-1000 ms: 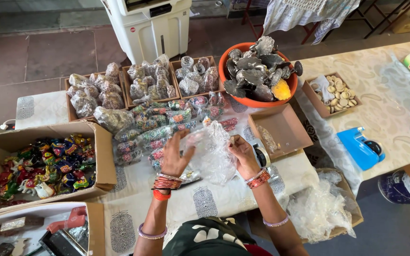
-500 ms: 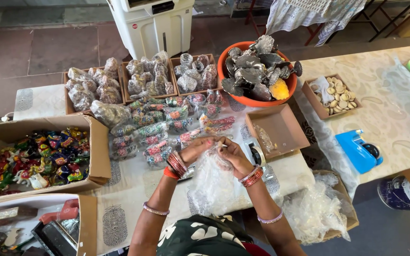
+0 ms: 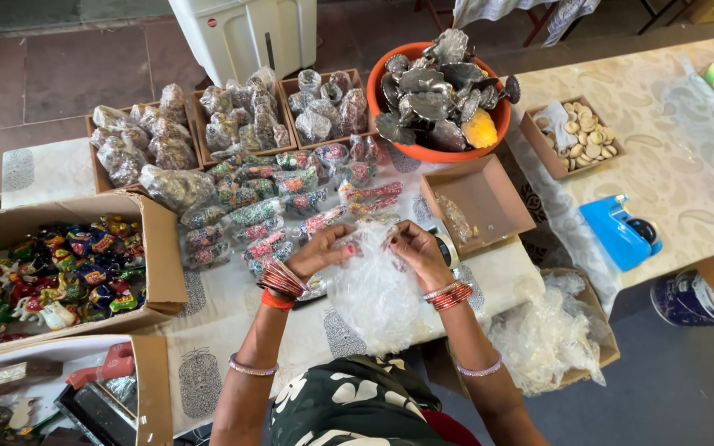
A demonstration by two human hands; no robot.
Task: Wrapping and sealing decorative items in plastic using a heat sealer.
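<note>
Two hands, your left hand point(image 3: 324, 254) and right hand point(image 3: 411, 248), grip the clear plastic bag point(image 3: 373, 293) pinched at its top edge over the bench point(image 3: 208, 306). Pull unevenly and the thin film may tear beside the wrapped packets point(image 3: 266, 215).

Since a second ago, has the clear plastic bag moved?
Yes. The clear plastic bag has dropped from beside the brown tray towards the person, with both hands.

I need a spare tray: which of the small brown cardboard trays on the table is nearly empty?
The shallow brown tray just beyond the right hand, below the orange bowl. It holds one small wrapped packet; the other trays are packed full.
</note>
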